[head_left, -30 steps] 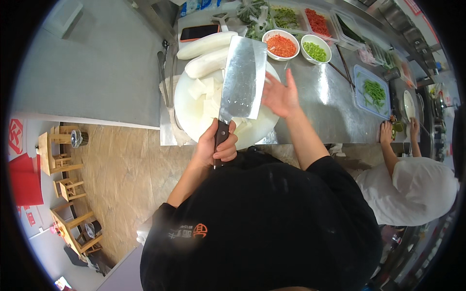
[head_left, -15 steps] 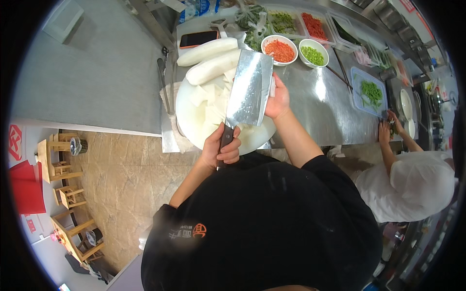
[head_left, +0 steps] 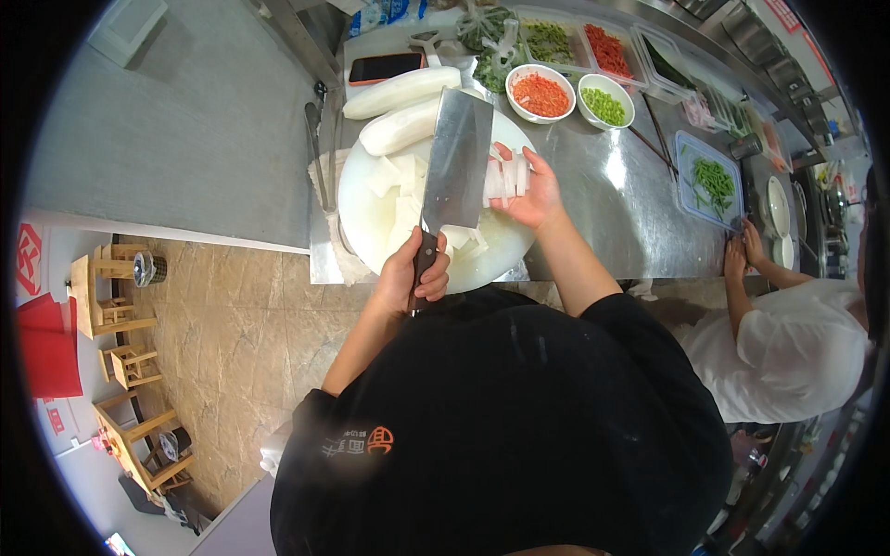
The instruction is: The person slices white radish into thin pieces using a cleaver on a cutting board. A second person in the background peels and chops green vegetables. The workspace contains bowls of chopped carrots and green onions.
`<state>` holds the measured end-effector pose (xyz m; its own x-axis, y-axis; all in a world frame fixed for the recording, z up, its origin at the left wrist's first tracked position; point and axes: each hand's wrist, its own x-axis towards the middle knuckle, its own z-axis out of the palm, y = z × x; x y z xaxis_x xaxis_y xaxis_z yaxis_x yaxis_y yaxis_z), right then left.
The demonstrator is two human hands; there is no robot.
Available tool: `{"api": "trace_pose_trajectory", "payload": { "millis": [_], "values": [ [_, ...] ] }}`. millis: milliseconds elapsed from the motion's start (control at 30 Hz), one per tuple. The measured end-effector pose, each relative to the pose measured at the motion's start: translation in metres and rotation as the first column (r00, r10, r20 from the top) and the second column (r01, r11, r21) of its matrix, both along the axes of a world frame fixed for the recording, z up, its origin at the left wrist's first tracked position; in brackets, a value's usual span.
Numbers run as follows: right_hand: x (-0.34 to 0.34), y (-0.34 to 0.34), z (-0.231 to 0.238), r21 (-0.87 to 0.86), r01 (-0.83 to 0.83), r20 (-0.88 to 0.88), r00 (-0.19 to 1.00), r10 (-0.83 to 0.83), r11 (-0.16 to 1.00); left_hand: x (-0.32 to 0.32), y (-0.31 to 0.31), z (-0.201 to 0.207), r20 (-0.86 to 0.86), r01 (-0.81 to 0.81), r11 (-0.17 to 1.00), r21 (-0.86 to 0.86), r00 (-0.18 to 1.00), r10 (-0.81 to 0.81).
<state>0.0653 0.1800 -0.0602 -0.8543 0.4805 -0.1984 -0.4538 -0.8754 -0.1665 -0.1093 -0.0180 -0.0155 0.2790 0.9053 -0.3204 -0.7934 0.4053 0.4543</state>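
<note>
The dark handle of a cleaver (head_left: 459, 162) is wrapped in the fingers of my left hand (head_left: 415, 271). Its broad steel blade stands over a round white cutting board (head_left: 508, 252). To the blade's right, my right hand (head_left: 536, 196) holds a bunch of white radish slices (head_left: 505, 178), partly fanned out across its fingers above the board. Left of the blade, cut radish pieces (head_left: 400, 183) lie in a loose pile, and a few more lie beneath its lower edge. Two peeled white radishes (head_left: 400, 93) rest at the board's far left; the blade hides part of the nearer one.
Beyond the board stand a bowl of chopped red pieces (head_left: 540, 95), a bowl of chopped green pieces (head_left: 604, 102), a phone (head_left: 387, 67) and a peeler (head_left: 427, 46). Tongs (head_left: 321, 153) lie left. Farther right are a tray of green vegetables (head_left: 711, 181) and a co-worker's hands (head_left: 742, 248).
The cleaver has shifted slightly left and turned more edge-on. My right hand has come out from behind the blade, with the radish slices now in view on its fingers.
</note>
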Motion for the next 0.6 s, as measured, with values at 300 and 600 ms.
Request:
{"api": "trace_pose_trajectory", "payload": {
  "millis": [300,600],
  "values": [
    [0.001,0.010,0.011,0.455,-0.080,0.705,0.641,-0.304,0.887,-0.024,-0.007,0.010,-0.176,-0.148,0.987,0.067,0.972,0.157],
    [-0.022,0.004,0.003,0.732,-0.514,0.641,0.297,-0.708,0.447,-0.022,-0.026,0.031,-0.306,-0.294,0.947,0.130,0.896,0.320]
  ]
}}
